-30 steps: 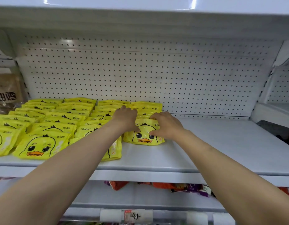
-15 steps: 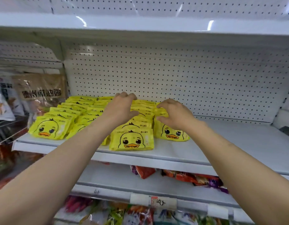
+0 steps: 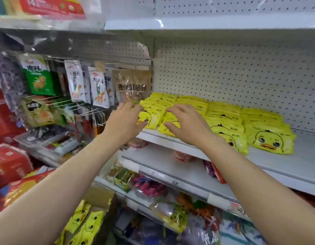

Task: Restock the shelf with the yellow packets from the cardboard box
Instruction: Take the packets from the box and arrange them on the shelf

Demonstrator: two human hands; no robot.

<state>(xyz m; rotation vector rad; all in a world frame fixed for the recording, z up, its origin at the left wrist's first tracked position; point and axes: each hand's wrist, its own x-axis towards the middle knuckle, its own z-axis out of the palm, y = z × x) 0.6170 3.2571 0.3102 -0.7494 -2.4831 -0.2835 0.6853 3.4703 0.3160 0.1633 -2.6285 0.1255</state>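
Reaching in: both bare arms stretch up toward the white shelf (image 3: 285, 167), pegboard panel (image 3: 241, 76) behind it
Left hand (image 3: 124, 121): out in front of the shelf's left end, fingers (image 3: 135, 107) spread and relaxed, holding nothing
Right hand (image 3: 186, 124): hovering low over the front packets of the left rows, fingers spread with a loose curl, nothing pinched; can't tell if it touches them
Yellow packets (image 3: 269, 138): the duck-face ones, lying in overlapping rows front to back on the shelf, filling its left part
Cardboard box (image 3: 98, 198): way down at the bottom left, flap open, more yellow duck packets standing inside
Next door: hanging snack bags (image 3: 98, 89) on pegs left of the shelf, red boxes (image 3: 10, 163) at the far left
Below: lower shelves with mixed colourful packs (image 3: 148, 187)
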